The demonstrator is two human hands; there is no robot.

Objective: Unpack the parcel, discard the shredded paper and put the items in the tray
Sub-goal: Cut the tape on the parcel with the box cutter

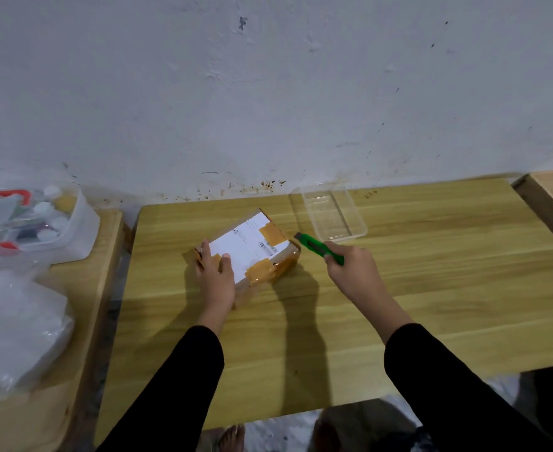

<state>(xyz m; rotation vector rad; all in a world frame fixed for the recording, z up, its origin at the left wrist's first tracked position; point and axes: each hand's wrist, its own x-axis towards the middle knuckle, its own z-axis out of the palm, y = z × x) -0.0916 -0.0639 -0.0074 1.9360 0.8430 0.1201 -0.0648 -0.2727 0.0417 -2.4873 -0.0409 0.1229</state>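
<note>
head view shows the taped parcel mid-table, left hand spread flat on it, right hand gripping a green cutter by its far corner; slit tape shallowly, away from fingers, tray behind.

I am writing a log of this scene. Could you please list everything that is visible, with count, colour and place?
parcel: one, brown, white label, orange tape, table centre
utility knife: one, green, right of parcel, in right hand
tray: one, clear plastic, behind knife, near wall
table: one, light wood, centre
storage box: one, clear, holding small items, side table at left
plastic bags: clear, left foreground
wall: white, behind
left hand: resting on parcel
right hand: gripping knife
</note>
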